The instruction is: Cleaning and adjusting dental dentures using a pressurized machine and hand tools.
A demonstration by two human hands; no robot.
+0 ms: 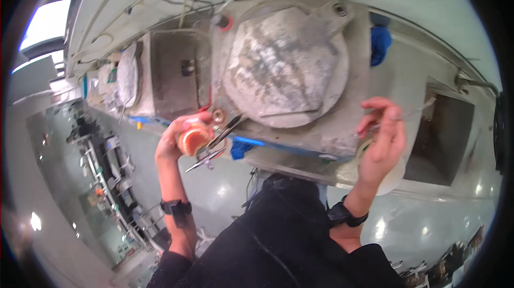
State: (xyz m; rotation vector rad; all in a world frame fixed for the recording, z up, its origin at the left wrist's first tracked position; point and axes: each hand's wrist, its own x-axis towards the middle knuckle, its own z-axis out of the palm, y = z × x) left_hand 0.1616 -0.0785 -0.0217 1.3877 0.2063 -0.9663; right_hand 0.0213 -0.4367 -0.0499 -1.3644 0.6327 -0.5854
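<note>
My left hand [172, 137] is closed around a dental articulator [208, 158], whose metal arms stick out to the right past the front edge of the bench. An orange-pink denture model [195, 139] sits in it beside my fingers. To the right, my right hand [381, 141] is raised with its fingers curled round a thin metal hand tool [415, 111]. Its slim end points up and right, over the bench beside a sink. Below that hand is a pale round bowl [395, 176], partly covered by the hand and wrist.
Between my hands stands a machine with a round, grey, plaster-stained lid [286, 68] and a red knob [227, 23]. Sinks lie at the left [174, 74] and right [439, 138], the right one with a tap [476, 83]. A blue cloth [380, 46] lies behind.
</note>
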